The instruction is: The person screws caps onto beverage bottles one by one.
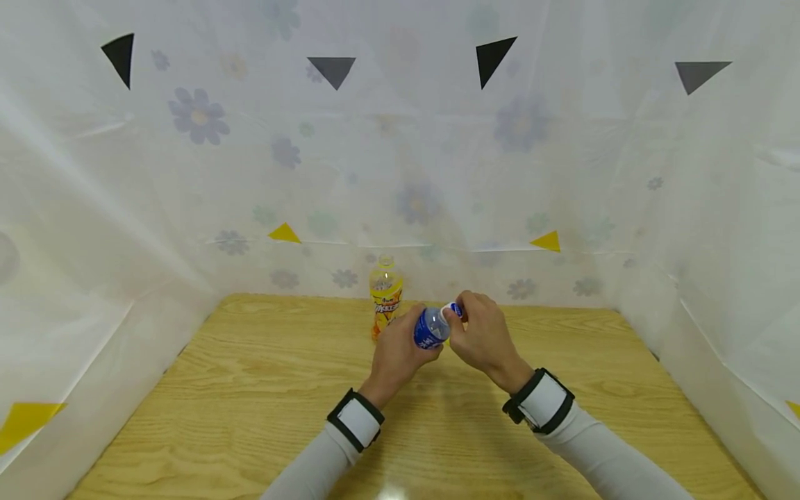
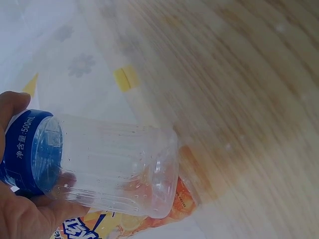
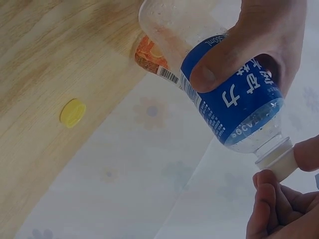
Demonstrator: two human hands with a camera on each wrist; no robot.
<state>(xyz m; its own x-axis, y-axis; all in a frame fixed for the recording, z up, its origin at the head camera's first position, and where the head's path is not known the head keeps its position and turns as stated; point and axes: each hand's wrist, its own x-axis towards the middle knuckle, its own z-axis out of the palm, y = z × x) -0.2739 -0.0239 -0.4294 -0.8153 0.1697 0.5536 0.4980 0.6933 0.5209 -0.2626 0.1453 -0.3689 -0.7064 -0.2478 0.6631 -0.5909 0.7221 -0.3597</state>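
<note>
A clear bottle with a blue label [image 1: 430, 329] is tilted, its neck toward the right. My left hand [image 1: 400, 353] grips it around the label; its see-through lower body [image 2: 114, 164] fills the left wrist view. My right hand [image 1: 485, 338] pinches the white cap [image 3: 279, 160] at the bottle's mouth between thumb and fingers. Behind my left hand stands an orange-and-yellow labelled bottle [image 1: 385, 295], upright and with no cap on its neck. A yellow cap [image 3: 73, 113] lies on the table in the right wrist view.
The wooden table [image 1: 250, 389] has white flower-patterned sheeting [image 1: 400, 160] behind it and at both sides. Black, grey and yellow triangles are stuck on the sheeting.
</note>
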